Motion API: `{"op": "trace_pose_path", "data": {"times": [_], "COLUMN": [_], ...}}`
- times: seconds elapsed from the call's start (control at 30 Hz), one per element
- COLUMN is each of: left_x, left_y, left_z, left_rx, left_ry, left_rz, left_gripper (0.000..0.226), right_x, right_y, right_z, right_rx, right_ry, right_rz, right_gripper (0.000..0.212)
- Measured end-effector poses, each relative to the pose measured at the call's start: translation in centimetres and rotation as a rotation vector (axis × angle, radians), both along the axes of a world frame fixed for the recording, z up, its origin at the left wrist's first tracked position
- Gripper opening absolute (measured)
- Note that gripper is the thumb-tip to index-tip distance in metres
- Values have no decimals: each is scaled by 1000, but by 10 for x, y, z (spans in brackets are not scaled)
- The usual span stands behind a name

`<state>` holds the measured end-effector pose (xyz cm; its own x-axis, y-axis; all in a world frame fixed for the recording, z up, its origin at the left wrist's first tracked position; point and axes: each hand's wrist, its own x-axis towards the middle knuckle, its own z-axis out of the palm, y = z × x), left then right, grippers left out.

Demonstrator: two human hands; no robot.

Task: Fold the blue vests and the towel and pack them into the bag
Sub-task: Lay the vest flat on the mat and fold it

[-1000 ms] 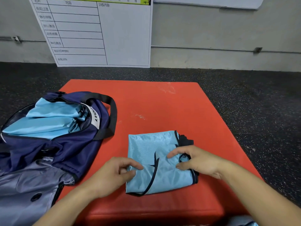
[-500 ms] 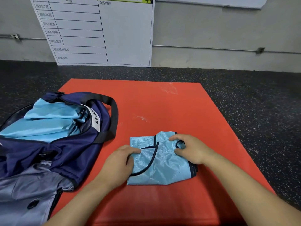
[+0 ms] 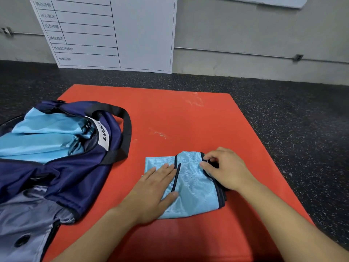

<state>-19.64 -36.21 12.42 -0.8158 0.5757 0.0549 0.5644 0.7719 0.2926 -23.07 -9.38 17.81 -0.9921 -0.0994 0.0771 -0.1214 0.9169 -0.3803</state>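
Folded vest (image 3: 196,188) on mat (image 3: 188,120); bag (image 3: 62,167) to its left.

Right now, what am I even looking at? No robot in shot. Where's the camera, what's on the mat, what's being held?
There is no machine here: a person works with bare hands, and the single camera sits on their head, looking forward and down, so both arms reach in from the bottom edge.

A red mat lies on dark speckled floor. On it is a light blue vest with dark trim, folded into a small rectangle. The left hand lies flat on the vest's left part, fingers straight, pressing it down. The right hand pinches the dark trim at the vest's right edge.

To the left, an open navy bag rests partly on the mat, with light blue fabric already inside. A white chart board leans against the wall behind.
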Motion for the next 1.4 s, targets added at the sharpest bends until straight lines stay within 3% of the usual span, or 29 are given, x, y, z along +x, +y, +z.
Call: {"op": "trace_pose_path", "data": {"times": [0.1, 0.17, 0.4, 0.53, 0.63, 0.73, 0.83, 1.0, 1.3, 1.4], "left_x": [0, 1, 1, 0, 0, 1, 2, 1, -17, -18], "left_y": [0, 0, -11, -11, -10, -11, -9, -9, -38, -39], "left_z": [0, 2, -3, -8, -15, -24, -27, -30, -31, -31], "left_rx": [-8, 21, 52, 60, 36, 19, 27, 2, -31, -60], "left_ry": [-8, -14, 29, 60, 85, 130, 183, 209, 168, 149], "left_rz": [1, -8, -67, -61, 15, 95, 122, 143, 263, 276], "left_gripper": [80, 80, 81, 76, 72, 69, 63, 59, 66, 66], "right_x": [1, -1, -18, -25, -24, -19, -1, 13, 16, 25], "right_y": [-11, -17, -25, -33, -36, -49, -82, -95, -111, -121], "right_z": [-3, -4, 3, -8, -17, -18, -30, -62, -52, -54], "right_rx": [71, 139, -56, 0, 117, 305, 268, 223, 180, 165], "right_ry": [14, -1, 146, 100, 60, 216, 296, -33, 17, -31], "right_rz": [25, 19, -53, -63, -66, -19, 94, 108, 157, 260], "right_gripper": [28, 20, 4, 3, 13, 27, 49, 90, 76, 82]}}
